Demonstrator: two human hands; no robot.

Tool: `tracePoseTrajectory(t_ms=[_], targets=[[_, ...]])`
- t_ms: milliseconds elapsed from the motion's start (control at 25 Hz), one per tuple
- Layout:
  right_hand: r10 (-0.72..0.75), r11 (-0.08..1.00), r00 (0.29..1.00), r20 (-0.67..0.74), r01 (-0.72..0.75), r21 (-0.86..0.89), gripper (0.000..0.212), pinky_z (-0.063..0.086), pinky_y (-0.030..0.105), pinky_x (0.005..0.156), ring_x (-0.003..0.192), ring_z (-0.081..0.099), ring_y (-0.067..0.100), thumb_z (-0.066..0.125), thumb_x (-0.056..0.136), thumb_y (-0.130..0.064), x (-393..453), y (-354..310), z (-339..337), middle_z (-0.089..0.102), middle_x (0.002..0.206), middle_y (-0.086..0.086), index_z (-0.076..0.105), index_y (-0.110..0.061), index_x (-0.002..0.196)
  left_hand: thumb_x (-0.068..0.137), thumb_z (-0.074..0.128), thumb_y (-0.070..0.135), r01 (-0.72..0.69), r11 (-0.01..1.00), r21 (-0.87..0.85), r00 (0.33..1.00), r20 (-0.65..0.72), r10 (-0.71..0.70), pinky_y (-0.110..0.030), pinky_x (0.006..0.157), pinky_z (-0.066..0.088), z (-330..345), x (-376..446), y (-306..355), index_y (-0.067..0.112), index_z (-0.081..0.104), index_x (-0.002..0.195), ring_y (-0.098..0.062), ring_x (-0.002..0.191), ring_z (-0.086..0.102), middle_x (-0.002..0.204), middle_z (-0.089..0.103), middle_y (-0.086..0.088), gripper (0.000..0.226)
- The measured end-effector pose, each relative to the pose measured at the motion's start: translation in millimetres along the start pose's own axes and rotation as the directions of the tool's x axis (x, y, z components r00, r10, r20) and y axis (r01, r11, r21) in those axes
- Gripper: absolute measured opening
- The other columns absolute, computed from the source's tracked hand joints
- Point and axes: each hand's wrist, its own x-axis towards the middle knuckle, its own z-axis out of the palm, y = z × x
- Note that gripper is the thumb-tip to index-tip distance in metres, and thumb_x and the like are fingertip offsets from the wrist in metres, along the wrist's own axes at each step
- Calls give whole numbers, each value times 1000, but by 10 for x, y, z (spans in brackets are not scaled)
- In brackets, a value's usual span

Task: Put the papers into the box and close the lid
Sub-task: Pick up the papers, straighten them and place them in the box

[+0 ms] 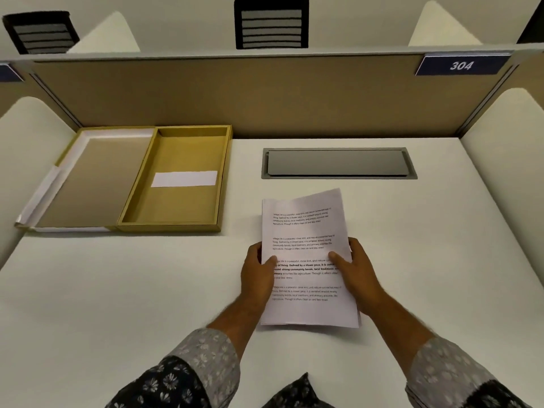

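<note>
A white desk with a grey cable hatch faces a tan partition numbered 304.

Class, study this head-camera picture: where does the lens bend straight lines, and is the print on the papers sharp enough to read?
Head view: the wide lens bows the partition and splays the desk edges outward; light is soft and even, no glare; print on the papers, held by the left hand and right hand, is small and slightly blurred.

"304" on blue partition sign
</note>
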Motion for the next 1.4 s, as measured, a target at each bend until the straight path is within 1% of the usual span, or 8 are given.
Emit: tracePoseTrajectory(t_ms=[160, 320, 440, 640, 760, 880, 1200, 1400], targets=[[-60, 997, 998, 11, 60, 48, 33, 65, 26, 67, 94, 81, 10, 70, 102, -26, -162, -90, -82, 74, 122, -12, 57, -38, 130, 102, 66, 30, 63, 979, -192, 997, 53, -54, -34, 75, 67, -147, -21, 40, 36, 62, 121, -19, 96, 81, 120, 77, 4, 21], [-161, 986, 982, 98, 156, 57, 36, 68, 31, 71, 96, 81, 15, 70, 93, -40, -269, -356, -153, 75, 117, -21, 56, -46, 126, 98, 73, 21, 102, 889, -446, 988, 146, -41, -37, 80, 66, -286, -83, 162, 24, 56, 136, -26, 105, 80, 119, 81, -5, 42], [-237, 970, 963, 128, 228, 86, 35, 68, 33, 73, 98, 80, 16, 69, 93, -39, -313, -497, -209, 74, 117, -24, 56, -47, 125, 88, 82, 13, -24, 908, -419, 986, 143, 91, -39, 84, 66, -401, -172, 334, 18, 62, 135, -30, 112, 78, 124, 80, -7, 51], [-340, 930, 937, 76, 323, 174, 31, 66, 30, 77, 107, 76, 18, 67, 96, -33, -368, -546, -179, 72, 116, -19, 61, -58, 113, 89, 82, 14, -326, 899, -292, 945, -79, 317, -32, 81, 66, -342, -429, 597, 28, 74, 112, -20, 100, 79, 111, 82, 2, 28], [-390, 904, 920, 34, 375, 207, 41, 64, 26, 83, 113, 72, 13, 65, 100, -26, -361, -447, -218, 72, 121, -13, 57, -45, 135, 87, 82, 27, -426, 868, -257, 905, -113, 411, -26, 78, 64, -230, -645, 590, 41, 72, 102, -18, 96, 78, 105, 80, 6, 23], [-388, 912, 920, 49, 375, 167, 53, 64, 29, 90, 119, 69, 15, 63, 100, -25, -377, -299, -283, 70, 127, -8, 48, -23, 151, 89, 79, 27, -453, 865, -216, 891, -92, 444, -26, 78, 64, -214, -757, 479, 46, 70, 101, -19, 99, 76, 107, 78, 6, 24], [-431, 902, 897, 99, 430, 28, 48, 63, 31, 92, 119, 68, 17, 64, 101, -24, -426, -159, -401, 71, 126, -7, 53, -20, 147, 92, 78, 24, -475, 861, -183, 878, -40, 477, -28, 85, 64, -290, -744, 259, 41, 68, 119, -18, 111, 75, 116, 78, 7, 33], [-369, 926, 914, 170, 377, -17, 46, 59, 22, 93, 121, 68, 10, 66, 100, -19, -428, -29, -316, 72, 131, -6, 59, -20, 146, 82, 86, 24, -316, 933, -171, 940, 74, 332, -23, 80, 63, -314, -637, 72, 47, 73, 114, -13, 107, 75, 113, 80, 9, 41]])
